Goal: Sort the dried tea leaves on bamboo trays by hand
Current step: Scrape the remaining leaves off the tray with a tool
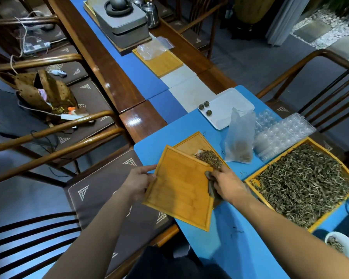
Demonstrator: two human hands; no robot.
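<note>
My left hand (139, 181) grips the left edge of an empty bamboo tray (179, 198), held tilted over the table's near left corner. Its far corner overlaps a second bamboo tray (191, 143) that carries a small pile of dried tea leaves (209, 158). My right hand (227, 183) is at the tilted tray's right edge, fingers curled round a dark grey object (211, 187); what that object is I cannot tell. A large bamboo tray (252, 179) heaped with dried tea leaves (304, 184) lies to the right.
On the blue mat (216, 248) stand a clear plastic bag (240, 137), clear plastic moulds (280, 131), a white tray (230, 105) holding three tea balls and a white bowl (343, 246) with leaves. Wooden chairs line both sides. A tea set sits far up the table.
</note>
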